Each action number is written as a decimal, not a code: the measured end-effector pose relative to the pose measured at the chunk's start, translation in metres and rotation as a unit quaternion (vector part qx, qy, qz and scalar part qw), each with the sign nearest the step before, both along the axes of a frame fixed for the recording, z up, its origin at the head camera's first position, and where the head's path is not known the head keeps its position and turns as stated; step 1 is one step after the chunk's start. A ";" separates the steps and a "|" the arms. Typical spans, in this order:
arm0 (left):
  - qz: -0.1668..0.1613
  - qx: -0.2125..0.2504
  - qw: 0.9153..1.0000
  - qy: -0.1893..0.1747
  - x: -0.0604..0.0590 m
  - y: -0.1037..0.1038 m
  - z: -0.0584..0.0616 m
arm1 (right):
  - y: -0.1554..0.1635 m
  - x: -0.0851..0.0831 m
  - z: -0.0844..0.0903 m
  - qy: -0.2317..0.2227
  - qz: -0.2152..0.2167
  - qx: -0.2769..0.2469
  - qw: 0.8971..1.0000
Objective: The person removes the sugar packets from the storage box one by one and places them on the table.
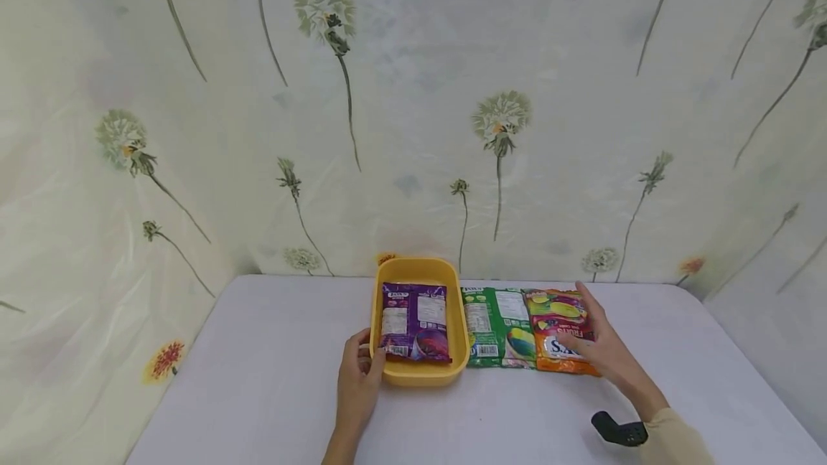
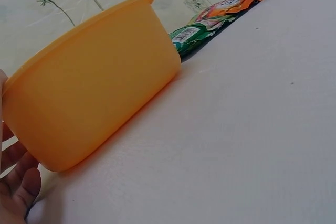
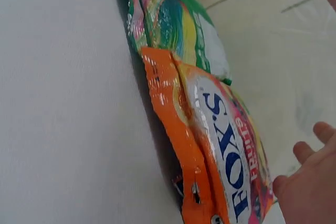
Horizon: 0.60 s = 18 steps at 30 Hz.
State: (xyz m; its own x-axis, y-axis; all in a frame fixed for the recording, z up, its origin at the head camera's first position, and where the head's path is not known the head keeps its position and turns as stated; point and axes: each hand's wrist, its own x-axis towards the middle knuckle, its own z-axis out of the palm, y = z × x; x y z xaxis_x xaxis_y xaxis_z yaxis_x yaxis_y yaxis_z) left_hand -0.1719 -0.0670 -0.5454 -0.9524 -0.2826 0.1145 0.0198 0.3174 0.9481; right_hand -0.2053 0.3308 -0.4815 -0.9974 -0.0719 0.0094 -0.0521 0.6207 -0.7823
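A yellow plastic tub (image 1: pixel 420 377) stands on the table with a purple candy bag (image 1: pixel 413 321) lying flat inside it. My left hand (image 1: pixel 359 375) holds the tub's near left side, thumb at the rim and fingers along the outer wall (image 2: pixel 94 77). To the tub's right lie a green candy bag (image 1: pixel 497 329) and an orange-and-red Fox's Fruits candy bag (image 3: pixel 226 145), side by side with edges meeting. Over the right edge of the Fox's bag, my right hand (image 1: pixel 604 343) spreads its fingers and grips nothing; the right wrist view shows the fingers (image 3: pixel 310 153) beside the bag.
A white-covered table (image 1: pixel 271 364) carries everything. Behind it hangs a pale curtain (image 1: pixel 413 163) printed with dandelions. A black strap-like piece (image 1: pixel 617 429) shows beside the right wrist, near the beige sleeve (image 1: pixel 675 440).
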 end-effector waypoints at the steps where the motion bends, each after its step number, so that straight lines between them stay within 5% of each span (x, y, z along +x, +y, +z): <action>1: 0.001 0.000 1.000 0.000 0.000 0.000 0.000 | -0.004 0.000 0.001 0.005 0.008 -0.006 1.000; 11: -0.003 0.010 1.000 -0.003 0.001 0.001 0.002 | -0.022 -0.002 0.002 0.050 0.134 -0.113 0.983; 18: 0.000 0.010 1.000 -0.001 0.002 0.000 0.003 | -0.035 -0.006 0.003 0.050 0.160 -0.131 0.977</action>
State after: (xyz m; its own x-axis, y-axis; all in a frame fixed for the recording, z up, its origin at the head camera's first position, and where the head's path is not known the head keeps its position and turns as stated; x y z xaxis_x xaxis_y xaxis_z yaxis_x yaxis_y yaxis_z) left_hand -0.1704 -0.0667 -0.5423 -0.9528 -0.2840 0.1072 0.0183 0.2990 0.9541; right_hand -0.2110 0.2962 -0.4789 -0.9177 -0.3615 0.1647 -0.2942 0.3397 -0.8934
